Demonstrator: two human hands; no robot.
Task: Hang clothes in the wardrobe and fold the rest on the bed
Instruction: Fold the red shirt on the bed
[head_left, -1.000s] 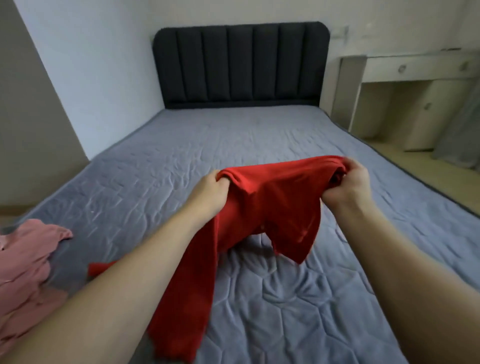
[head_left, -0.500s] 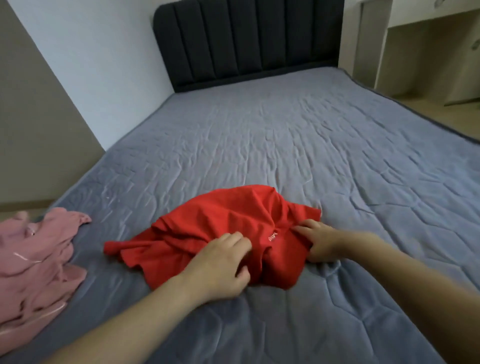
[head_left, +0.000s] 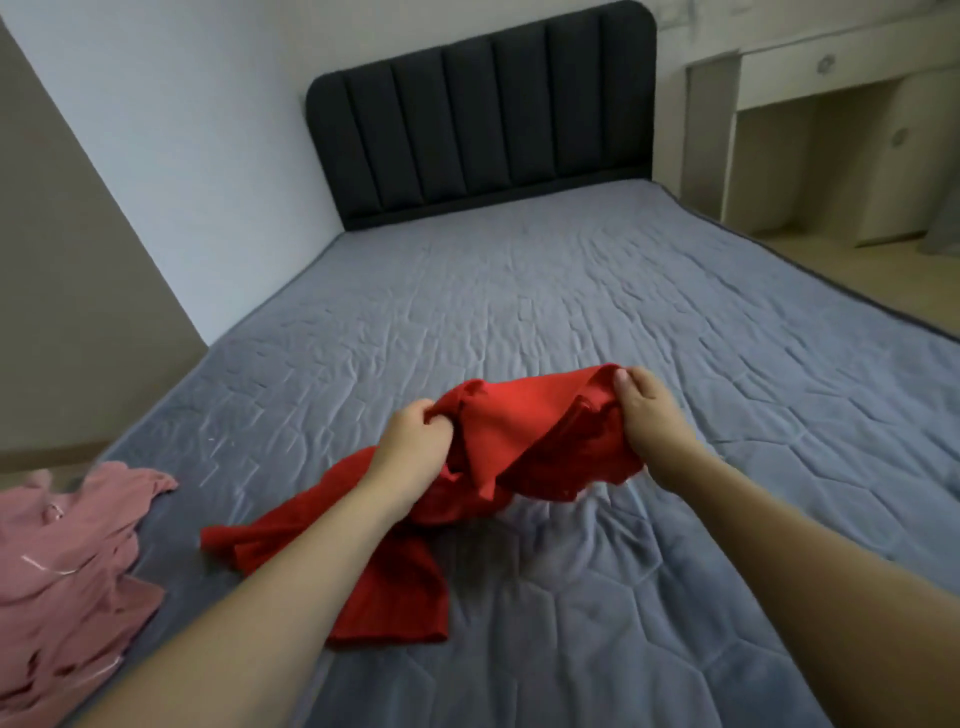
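On the grey bed (head_left: 571, 312), a red shirt (head_left: 519, 431) is stretched sideways, gripped by the left hand (head_left: 415, 441) and right hand (head_left: 649, 410), arms reaching forward.

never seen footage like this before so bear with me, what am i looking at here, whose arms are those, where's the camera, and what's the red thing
There is no machine here. The arms belong to a person doing a laundry chore, and the camera is worn on that person's head, looking forward and down, so you see the scene as they do. Its wide lens bends the edges of the picture.

The surface is a bed with a grey quilted cover and a dark padded headboard at the far end.

The red thing is a red garment. The left hand grips one bunched edge and the right hand pinches another with its fingers, lifting the top part while the rest trails on the cover. What kind of garment it is cannot be told.

A pink garment lies crumpled at the near left edge, touched by neither hand.
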